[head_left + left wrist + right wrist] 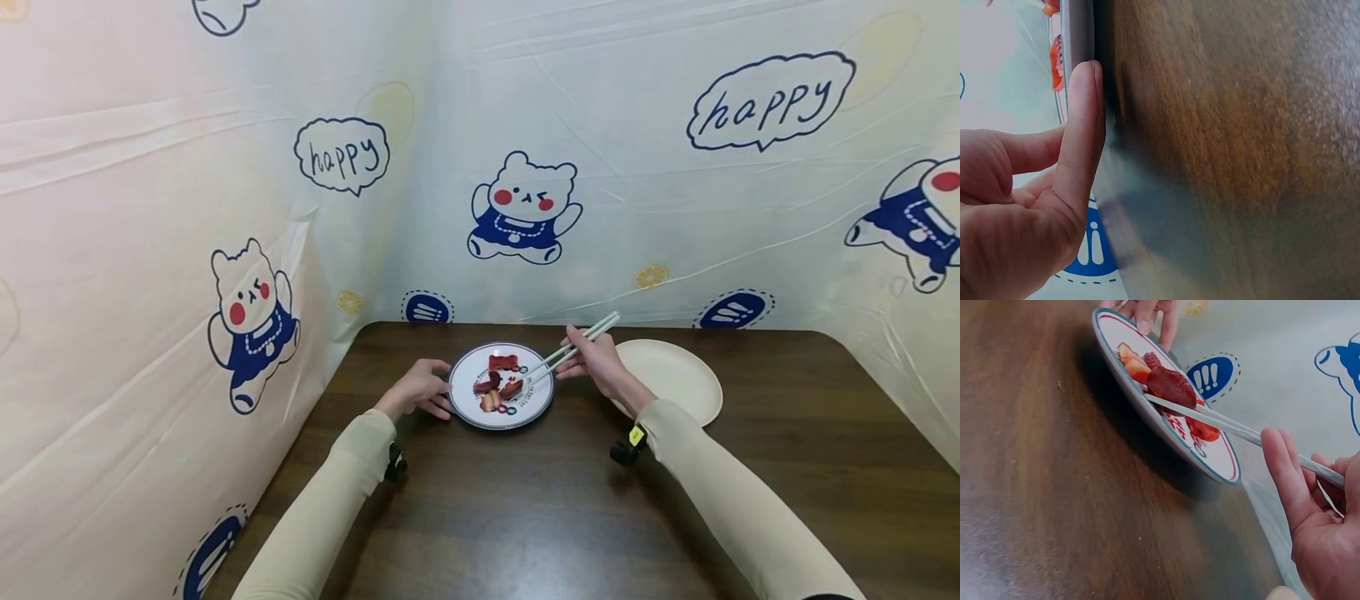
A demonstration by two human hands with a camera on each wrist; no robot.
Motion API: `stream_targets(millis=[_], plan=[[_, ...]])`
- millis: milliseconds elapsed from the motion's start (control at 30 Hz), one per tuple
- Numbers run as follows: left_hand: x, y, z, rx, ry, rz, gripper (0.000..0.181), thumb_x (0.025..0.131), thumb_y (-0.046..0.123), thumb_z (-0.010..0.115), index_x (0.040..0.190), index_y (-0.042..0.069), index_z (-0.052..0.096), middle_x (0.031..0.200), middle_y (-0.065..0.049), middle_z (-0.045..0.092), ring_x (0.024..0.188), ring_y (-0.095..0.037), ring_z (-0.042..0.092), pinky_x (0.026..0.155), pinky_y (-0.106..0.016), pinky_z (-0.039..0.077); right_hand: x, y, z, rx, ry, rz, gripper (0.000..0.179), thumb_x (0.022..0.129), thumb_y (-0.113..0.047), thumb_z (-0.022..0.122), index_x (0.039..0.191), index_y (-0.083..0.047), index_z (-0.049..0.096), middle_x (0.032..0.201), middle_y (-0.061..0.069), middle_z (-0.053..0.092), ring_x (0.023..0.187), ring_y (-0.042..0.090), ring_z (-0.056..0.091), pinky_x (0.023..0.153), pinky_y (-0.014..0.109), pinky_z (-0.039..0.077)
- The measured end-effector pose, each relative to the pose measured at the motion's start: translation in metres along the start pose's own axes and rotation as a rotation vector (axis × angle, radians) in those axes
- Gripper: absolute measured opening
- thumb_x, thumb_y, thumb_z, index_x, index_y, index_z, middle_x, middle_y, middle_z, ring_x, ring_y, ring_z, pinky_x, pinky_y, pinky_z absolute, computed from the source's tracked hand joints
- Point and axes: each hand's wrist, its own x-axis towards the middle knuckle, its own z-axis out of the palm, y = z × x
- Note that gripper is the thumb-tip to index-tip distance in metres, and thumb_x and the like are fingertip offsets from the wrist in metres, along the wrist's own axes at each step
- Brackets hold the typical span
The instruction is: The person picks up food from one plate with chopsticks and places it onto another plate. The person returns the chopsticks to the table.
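Observation:
A round white plate [468,412] with a dark rim and printed marks carries several food pieces. My left hand [417,388] holds its left edge, the thumb straight along the near side in the left wrist view. Pale chopsticks [558,355] lie in my right hand [596,364], which grips them over the plate's right side. Their tips reach a glossy dark red-brown piece [1171,386], one stick in front and the other partly hidden behind. Around it are a red piece [503,362], a dark red piece [487,382] and a tan-orange piece [491,402].
Beyond my right wrist lies a cream oval plate [678,383], partly covered by the forearm. The brown wooden table [510,517] ends at a printed cloth backdrop [420,208] behind and on both sides.

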Motion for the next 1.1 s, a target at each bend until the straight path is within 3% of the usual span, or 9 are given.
stream_targets(millis=[267,433,667,1100], plan=[[0.000,-0.001,0.000,-0.001,0.006,0.005,0.054,0.106,0.000,0.059,0.157,0.001,0.041,0.104,-0.026,0.064,0.070,-0.028,0.073,0.067,-0.042,0.067,-0.013,-0.002,0.001,-0.025,0.018,-0.015,0.043,0.112,-0.032,0.055,0.116,0.010,0.057,0.085,0.026,0.070,0.061,0.024,0.074,0.067,0.046,0.067],[-0.001,0.001,0.000,0.002,0.010,0.003,0.053,0.106,0.000,0.059,0.157,0.001,0.041,0.102,-0.025,0.064,0.070,-0.028,0.073,0.067,-0.042,0.067,-0.019,-0.005,0.001,-0.048,0.001,-0.037,0.048,0.112,-0.036,0.054,0.119,0.012,0.055,0.093,0.034,0.067,0.063,0.023,0.074,0.069,0.047,0.067],[-0.003,0.004,0.000,0.009,0.015,0.001,0.054,0.106,0.000,0.059,0.157,0.002,0.041,0.101,-0.025,0.065,0.070,-0.028,0.074,0.067,-0.041,0.067,-0.027,-0.008,0.002,-0.055,-0.004,-0.069,0.048,0.112,-0.035,0.054,0.120,0.013,0.055,0.086,0.018,0.067,0.064,0.022,0.073,0.068,0.047,0.067],[0.002,0.000,0.001,0.009,0.013,-0.005,0.054,0.106,0.001,0.060,0.157,0.002,0.041,0.102,-0.025,0.065,0.071,-0.028,0.074,0.068,-0.041,0.067,-0.036,-0.004,-0.001,0.025,-0.010,-0.097,0.049,0.113,-0.032,0.053,0.118,0.017,0.052,0.081,0.015,0.066,0.060,0.022,0.072,0.062,0.046,0.067]])
